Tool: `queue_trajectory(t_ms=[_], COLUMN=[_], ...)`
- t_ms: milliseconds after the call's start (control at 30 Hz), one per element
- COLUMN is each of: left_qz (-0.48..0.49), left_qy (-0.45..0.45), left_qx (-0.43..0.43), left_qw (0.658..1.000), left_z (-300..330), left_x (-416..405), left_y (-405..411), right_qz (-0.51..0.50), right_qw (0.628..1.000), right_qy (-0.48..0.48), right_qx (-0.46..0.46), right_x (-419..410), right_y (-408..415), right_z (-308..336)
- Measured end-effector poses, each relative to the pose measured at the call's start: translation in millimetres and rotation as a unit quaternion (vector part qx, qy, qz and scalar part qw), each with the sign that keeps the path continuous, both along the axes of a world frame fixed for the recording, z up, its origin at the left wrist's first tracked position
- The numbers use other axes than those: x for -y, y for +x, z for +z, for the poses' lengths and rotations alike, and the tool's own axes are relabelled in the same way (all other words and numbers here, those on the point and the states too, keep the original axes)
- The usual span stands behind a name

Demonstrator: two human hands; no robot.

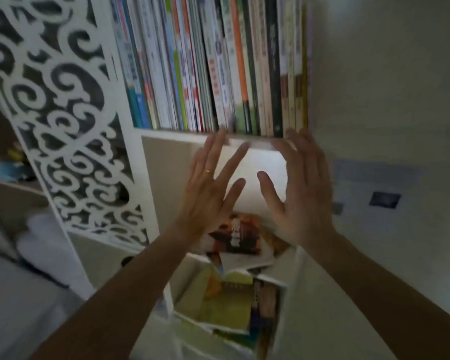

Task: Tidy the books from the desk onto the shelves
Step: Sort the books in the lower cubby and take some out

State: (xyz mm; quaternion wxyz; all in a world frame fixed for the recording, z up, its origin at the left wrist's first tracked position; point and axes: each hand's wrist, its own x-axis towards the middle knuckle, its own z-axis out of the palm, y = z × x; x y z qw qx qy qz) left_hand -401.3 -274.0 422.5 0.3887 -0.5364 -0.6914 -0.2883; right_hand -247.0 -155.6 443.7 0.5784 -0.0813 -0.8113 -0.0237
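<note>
A white bookshelf holds a tight row of upright books with coloured spines. Just below that row, both my hands are raised with fingers spread. My left hand, with a gold ring, has its fingertips at the shelf board's front edge. My right hand reaches the bottom of the rightmost spines. Neither hand holds anything. Between them shows a bright white panel. Lower down, an orange-covered book lies flat on other loose books in lower white compartments.
A white fretwork side panel with scroll cut-outs stands left of the shelf. A pale wall is on the right, with a dark small rectangle on it. Blurred items sit on a shelf at far left.
</note>
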Motion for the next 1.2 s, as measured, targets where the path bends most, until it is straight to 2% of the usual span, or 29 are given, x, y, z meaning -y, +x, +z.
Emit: queue_trajectory(t_ms=[100,200,367,433,467,567,633,700,767,867,933,967,1033,1100,1133,1200], left_qz=[-0.001,0.029,0.080,0.121,0.132,0.134,0.131,0.127,0.117,0.025,-0.044,-0.053,-0.014,0.059,0.087,0.127], left_qy=[-0.006,-0.036,-0.029,0.003,0.028,0.080,0.111,0.165,0.219,0.277,0.277,0.263,0.235,0.215,0.199,0.158], left_qx=[0.066,0.127,0.270,0.357,0.416,0.602,0.671,0.693,0.696,0.719,0.719,0.705,0.661,0.629,0.633,0.673], left_qw=[0.998,0.991,0.959,0.926,0.899,0.783,0.721,0.690,0.674,0.637,0.635,0.657,0.713,0.745,0.743,0.712], left_z=[-71,-124,-170,-180,-182,-183,-181,-180,-180,-176,-171,-168,-165,-167,-169,-171], left_x=[29,45,44,38,34,20,12,7,5,6,6,6,7,10,10,7], left_y=[3,1,-7,-2,2,10,11,10,5,-3,-8,-9,-11,-11,-8,-1], right_qz=[0.053,0.041,0.015,0.005,0.001,0.004,0.014,0.011,-0.027,-0.089,-0.114,-0.127,-0.151,-0.157,-0.154,-0.154], right_qw=[0.991,0.969,0.935,0.930,0.926,0.903,0.892,0.880,0.862,0.859,0.855,0.856,0.869,0.893,0.911,0.936], right_qy=[-0.065,-0.166,-0.256,-0.249,-0.247,-0.248,-0.218,-0.191,-0.150,-0.042,0.024,0.032,-0.011,-0.059,-0.064,-0.047], right_qx=[0.104,0.178,0.247,0.270,0.285,0.352,0.395,0.435,0.483,0.503,0.506,0.500,0.472,0.418,0.377,0.313], right_x=[10,12,9,3,-1,-17,-28,-39,-45,-40,-34,-34,-37,-38,-38,-34], right_y=[15,15,-4,-17,-26,-57,-77,-93,-103,-109,-109,-108,-101,-88,-80,-69], right_z=[-76,-138,-187,-194,-195,-189,-180,-172,-165,-163,-159,-153,-135,-114,-105,-93])
